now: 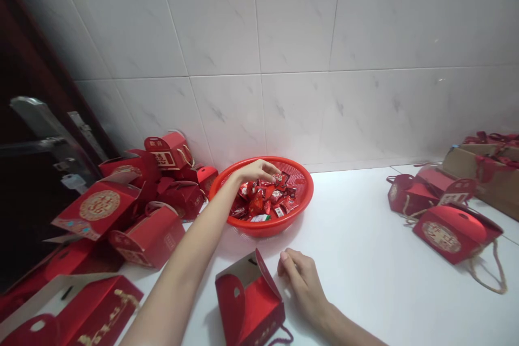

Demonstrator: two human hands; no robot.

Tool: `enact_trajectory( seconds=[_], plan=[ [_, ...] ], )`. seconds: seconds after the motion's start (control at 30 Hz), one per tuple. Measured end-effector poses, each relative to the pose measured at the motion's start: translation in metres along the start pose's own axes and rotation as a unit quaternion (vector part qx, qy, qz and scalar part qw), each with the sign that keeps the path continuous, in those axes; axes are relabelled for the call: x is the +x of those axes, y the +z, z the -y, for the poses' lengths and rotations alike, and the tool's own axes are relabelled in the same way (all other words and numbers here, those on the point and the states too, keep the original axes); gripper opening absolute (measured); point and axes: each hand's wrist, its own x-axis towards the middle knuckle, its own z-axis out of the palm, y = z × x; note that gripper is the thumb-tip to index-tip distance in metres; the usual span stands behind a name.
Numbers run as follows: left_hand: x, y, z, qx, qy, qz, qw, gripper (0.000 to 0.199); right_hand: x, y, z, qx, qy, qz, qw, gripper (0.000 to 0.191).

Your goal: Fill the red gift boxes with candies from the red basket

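Observation:
My left hand (258, 171) reaches over the red plastic basket (310, 186), its fingers apart and pointing down at the wrapped candies (270, 197). Nothing shows in its grasp, though the fingertips are partly hidden. A red gift box (249, 308) stands on the white surface in front of me, its top flaps up and its inside visible. Just right of that box, my right hand (300, 278) rests on the surface with curled fingers and no visible object in them.
Red gift boxes (152, 235) are piled on the left, some with open tops. More boxes (454, 232) with rope handles lie at the right, near a brown carton (497, 184). A tiled wall (300, 113) rises behind the basket; a door handle (44, 124) is far left.

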Motion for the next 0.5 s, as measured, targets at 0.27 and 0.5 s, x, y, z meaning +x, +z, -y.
enact_trajectory(
  seconds=[0.27, 0.5],
  plan=[
    [-0.062, 0.035, -0.039, -0.046, 0.085, 0.031, 0.995, 0.033, 0.055, -0.04, 0.041, 0.1, -0.064, -0.17, 0.978, 0.029],
    [-0.104, 0.049, -0.067, -0.02, 0.167, 0.004, 0.986, 0.026, 0.094, -0.049, 0.101, 0.091, -0.065, 0.014, 0.994, 0.031]
  ],
)
